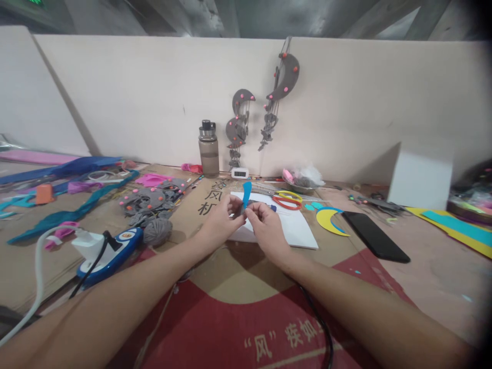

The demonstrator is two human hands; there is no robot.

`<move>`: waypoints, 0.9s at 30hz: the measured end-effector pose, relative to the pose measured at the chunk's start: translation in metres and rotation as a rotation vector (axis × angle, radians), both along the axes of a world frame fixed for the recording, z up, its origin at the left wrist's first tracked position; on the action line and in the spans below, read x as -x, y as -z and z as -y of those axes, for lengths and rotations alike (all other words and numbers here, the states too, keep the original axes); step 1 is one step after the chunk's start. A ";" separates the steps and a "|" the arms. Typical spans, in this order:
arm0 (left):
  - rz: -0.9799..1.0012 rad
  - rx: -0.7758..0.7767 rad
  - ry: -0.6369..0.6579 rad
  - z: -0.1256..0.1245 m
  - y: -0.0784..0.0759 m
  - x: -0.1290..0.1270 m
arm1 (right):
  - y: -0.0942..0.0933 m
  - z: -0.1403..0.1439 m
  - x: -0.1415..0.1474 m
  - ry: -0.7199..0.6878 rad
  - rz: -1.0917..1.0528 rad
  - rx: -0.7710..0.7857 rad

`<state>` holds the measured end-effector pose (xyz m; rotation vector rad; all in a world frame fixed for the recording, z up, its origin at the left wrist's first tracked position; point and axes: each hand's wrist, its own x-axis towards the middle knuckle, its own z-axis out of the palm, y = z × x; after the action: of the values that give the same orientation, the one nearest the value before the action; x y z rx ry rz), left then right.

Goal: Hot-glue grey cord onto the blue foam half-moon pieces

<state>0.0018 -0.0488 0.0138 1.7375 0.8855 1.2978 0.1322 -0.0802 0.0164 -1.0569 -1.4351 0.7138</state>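
A small curved strip of blue felt or foam [247, 192] stands upright between my two hands, above the white paper [300, 233]. My left hand [226, 215] pinches its lower end from the left. From the right, the thumb and fingers of my right hand [266, 224] close on that same end, so the bottom of the strip is hidden. Just beyond lie scissors with red and yellow handles [289, 200]. A blue-capped pen [272, 208] shows partly behind my right hand. Right of the paper is a yellow crescent [328, 221] with a blue edge.
A black phone [375, 237] lies at right. On the left are a power strip [111, 256], grey yarn [157, 231] and grey crescents with pink dots [142, 202]. A bottle [208, 151] and small clock [240, 173] stand by the wall, where crescent ornaments [289, 77] hang.
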 end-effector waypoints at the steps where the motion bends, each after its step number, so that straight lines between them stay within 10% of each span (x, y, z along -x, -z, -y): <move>1: -0.002 -0.011 0.003 0.000 0.001 0.000 | 0.000 0.000 0.001 -0.017 -0.003 -0.010; 27: 0.260 0.267 0.141 0.008 -0.013 0.000 | 0.001 0.001 -0.001 0.021 0.020 -0.015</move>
<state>0.0013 -0.0563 0.0272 1.3634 0.7357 1.2178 0.1333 -0.0811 0.0155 -1.0692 -1.4419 0.6784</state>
